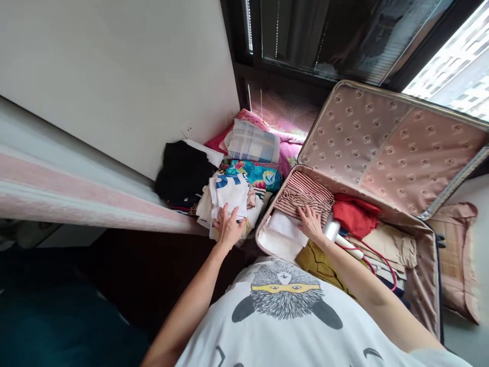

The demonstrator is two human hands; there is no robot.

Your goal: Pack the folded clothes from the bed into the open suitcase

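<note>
My left hand (228, 228) rests with fingers spread on a folded white shirt (231, 193) with blue lettering, on top of a pile of folded clothes. Inside the open suitcase (263, 243), my right hand (311, 223) lies with its fingers apart at the lower edge of a red-and-white striped garment (301, 196). A folded white cloth (284, 226) sits just below that garment, beside my fingers. To the right of this hand are a white rounded appliance (346, 243) with a red cord and a bunched red cloth (355, 214). Mustard-coloured clothing (321, 262) shows partly beneath my right forearm.
Black clothes (185, 171), a turquoise floral cloth (257, 175) and a plaid folded cloth (254, 141) lie left of the suitcase. Its raised pink-lined lid (397, 140) leans near the dark window frame. A brownish cushion (454, 250) lies at the right, and a white wall stands left.
</note>
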